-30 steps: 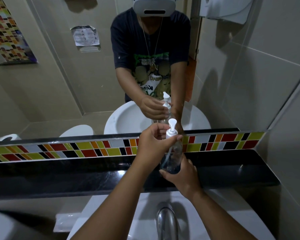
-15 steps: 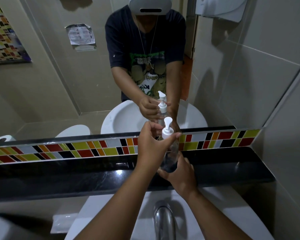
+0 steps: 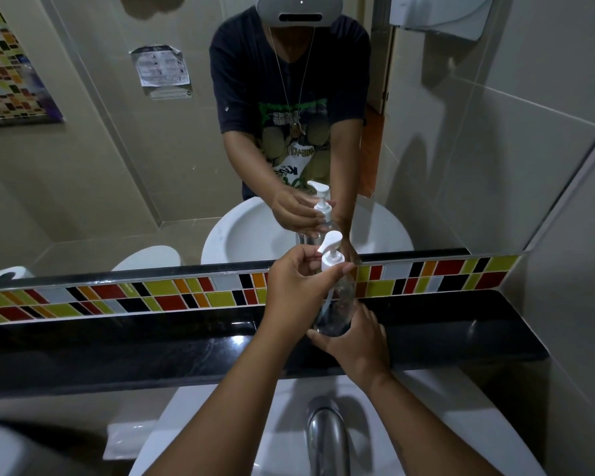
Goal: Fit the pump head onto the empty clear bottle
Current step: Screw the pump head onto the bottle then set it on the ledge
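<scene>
Above the black worktop (image 3: 186, 341), just in front of the mirror (image 3: 117, 166), I hold the clear bottle (image 3: 337, 304) with my right hand (image 3: 354, 341) wrapped round its base. My left hand (image 3: 296, 286) is closed on the collar of the pump head (image 3: 331, 254), which sits on the neck. If I twist it crooked, I think the thread may jam. Below the worktop, the tap (image 3: 327, 431) and basin (image 3: 426, 407) lie under my arms.
</scene>
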Demonstrator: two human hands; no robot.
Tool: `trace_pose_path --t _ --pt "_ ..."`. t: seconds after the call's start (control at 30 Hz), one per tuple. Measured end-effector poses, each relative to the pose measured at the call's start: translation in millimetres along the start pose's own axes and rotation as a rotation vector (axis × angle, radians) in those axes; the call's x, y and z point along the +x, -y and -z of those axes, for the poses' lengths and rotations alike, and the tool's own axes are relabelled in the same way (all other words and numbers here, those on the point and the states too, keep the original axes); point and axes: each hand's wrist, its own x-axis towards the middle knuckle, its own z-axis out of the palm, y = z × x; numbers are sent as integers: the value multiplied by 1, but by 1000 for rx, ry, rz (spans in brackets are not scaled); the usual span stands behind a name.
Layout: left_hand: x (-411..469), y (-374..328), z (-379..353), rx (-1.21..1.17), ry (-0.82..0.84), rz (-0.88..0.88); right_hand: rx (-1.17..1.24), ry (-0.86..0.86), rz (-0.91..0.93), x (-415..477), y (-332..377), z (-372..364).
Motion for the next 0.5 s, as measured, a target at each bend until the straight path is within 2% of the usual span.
trace_pose_path --t 0.17,0.5 --pt "3 2 -1 138 5 -73 1 -14 17 1 -2 -3" --pt "13 5 12 169 161 -111 -53 -46 72 1 -4 -2"
